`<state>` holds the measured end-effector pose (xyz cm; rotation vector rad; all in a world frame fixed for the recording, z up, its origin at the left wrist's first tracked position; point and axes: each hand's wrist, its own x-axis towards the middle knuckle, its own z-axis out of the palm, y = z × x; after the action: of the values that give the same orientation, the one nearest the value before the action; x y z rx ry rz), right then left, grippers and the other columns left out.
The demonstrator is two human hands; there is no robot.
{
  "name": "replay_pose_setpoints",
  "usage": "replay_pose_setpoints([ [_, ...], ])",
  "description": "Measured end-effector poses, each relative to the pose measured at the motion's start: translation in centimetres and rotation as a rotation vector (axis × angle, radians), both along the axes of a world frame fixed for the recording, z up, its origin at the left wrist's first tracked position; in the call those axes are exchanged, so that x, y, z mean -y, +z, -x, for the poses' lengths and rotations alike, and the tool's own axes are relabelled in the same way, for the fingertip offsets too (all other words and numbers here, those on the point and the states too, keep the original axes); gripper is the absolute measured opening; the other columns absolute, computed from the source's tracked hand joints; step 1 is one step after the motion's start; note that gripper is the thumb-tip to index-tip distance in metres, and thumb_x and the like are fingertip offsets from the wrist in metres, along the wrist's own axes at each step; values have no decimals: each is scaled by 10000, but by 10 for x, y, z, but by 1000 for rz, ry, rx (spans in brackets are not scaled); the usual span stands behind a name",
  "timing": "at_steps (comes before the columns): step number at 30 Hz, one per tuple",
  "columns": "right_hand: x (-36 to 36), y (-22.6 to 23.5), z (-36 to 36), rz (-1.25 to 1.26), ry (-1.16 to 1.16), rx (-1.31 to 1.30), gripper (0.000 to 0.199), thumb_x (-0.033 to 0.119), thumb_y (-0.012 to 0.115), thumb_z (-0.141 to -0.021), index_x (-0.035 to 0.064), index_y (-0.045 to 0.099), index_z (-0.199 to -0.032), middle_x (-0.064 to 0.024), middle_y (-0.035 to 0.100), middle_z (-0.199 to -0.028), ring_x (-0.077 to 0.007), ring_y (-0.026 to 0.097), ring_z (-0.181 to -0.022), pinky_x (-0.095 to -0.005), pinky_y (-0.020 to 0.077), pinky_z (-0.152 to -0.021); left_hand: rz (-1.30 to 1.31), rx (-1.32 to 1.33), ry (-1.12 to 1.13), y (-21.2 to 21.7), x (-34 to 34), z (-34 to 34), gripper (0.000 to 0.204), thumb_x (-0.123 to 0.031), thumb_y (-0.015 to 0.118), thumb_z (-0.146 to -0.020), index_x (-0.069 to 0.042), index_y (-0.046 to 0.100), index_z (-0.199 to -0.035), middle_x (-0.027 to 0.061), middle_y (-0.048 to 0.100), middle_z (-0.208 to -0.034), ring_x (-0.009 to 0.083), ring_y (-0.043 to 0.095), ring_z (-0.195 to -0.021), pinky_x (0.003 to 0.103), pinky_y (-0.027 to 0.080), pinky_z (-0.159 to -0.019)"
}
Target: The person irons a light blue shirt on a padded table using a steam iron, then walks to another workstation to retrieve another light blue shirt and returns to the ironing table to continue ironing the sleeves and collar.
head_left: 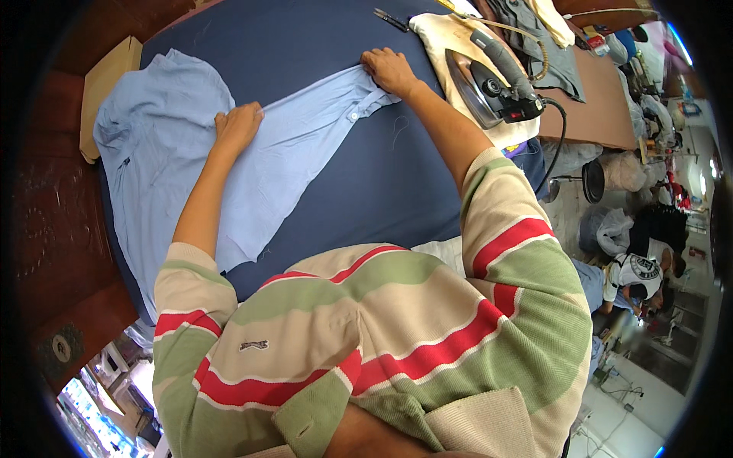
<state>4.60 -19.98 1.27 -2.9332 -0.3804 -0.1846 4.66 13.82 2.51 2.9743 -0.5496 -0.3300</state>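
A light blue shirt (168, 137) lies spread over the dark blue cloth of the table (359, 183), one sleeve stretched out toward the right. My left hand (239, 126) is closed on the shirt near the top of that sleeve. At the cuff end, my right hand (389, 70) has its fingers curled over the sleeve's upper edge. A small white button (353, 117) shows near the cuff. To the right of my right hand, an iron (496, 88) with a grey wrapped handle rests on a cream cloth (433, 32).
Small black thread snips (392, 19) lie at the far edge. The iron's black cord (563, 137) hangs off the right side. Folded grey garments (527, 38) sit at the back right. A carved wooden panel (57, 221) borders the left. Another person (637, 275) works far right.
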Motion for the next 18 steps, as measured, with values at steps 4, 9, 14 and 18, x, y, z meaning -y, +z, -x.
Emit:
replay_pose_setpoints([
  [4, -16, 27, 18, -163, 164, 441, 215, 243, 588, -805, 164, 577, -1005, -12, 592, -954, -244, 534, -934, -438, 399, -773, 247, 495, -52, 5, 17, 38, 180, -210, 552, -809, -115, 589, -957, 59, 589, -920, 245, 561, -899, 425, 375, -788],
  [9, -25, 33, 63, -122, 582, -126, 159, 243, 591, -815, 131, 612, -926, -5, 568, -1006, -203, 506, -949, -352, 386, -787, 386, 176, -273, 10, 48, 136, 162, -177, 573, -808, -72, 582, -931, 80, 569, -855, 251, 542, -804, 381, 385, -707],
  [14, -28, 35, 64, -51, 654, -21, 118, 191, 543, -846, 110, 622, -879, 25, 570, -994, -187, 502, -943, -349, 390, -782, 460, 207, -198, -7, 45, 150, 138, -188, 559, -833, -89, 588, -925, 60, 560, -795, 236, 540, -772, 371, 373, -715],
  [18, -29, 53, 75, 147, 593, -423, 147, 226, 566, -820, 106, 625, -881, -15, 608, -932, -211, 553, -920, -381, 423, -774, 409, -10, -276, 5, 45, 156, 133, -193, 553, -846, -100, 594, -932, 50, 589, -848, 221, 557, -819, 376, 369, -743],
])
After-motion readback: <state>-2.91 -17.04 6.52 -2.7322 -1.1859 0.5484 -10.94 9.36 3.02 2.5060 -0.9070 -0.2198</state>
